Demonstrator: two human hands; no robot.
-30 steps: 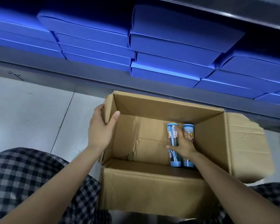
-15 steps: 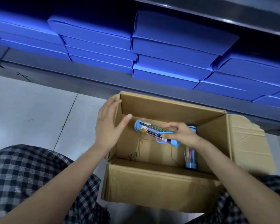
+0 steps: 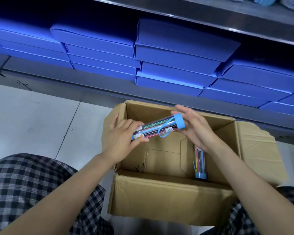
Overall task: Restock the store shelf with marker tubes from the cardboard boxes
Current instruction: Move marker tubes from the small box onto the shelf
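Head view: a clear tube [image 3: 157, 128] of markers lies slanted above the open box [image 3: 173, 200]. The left hand [image 3: 124, 139] grips its 8 o'clock end; the right hand [image 3: 196, 128], fingers straight, supports the capped 2 o'clock end. It looks light, rigid and slippery; hold mid-barrel. A second tube [image 3: 200, 162] stands inside.

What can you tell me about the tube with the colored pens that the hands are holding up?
The marker tube is a clear plastic cylinder with colored markers packed lengthwise inside. It has a light blue cap on its upper right end, a thin blue carry loop hanging from its side, and a cartoon sticker near its lower left end. It is held tilted above the open cardboard box. The left hand grips the lower end, and the right hand touches the capped end with straight fingers.
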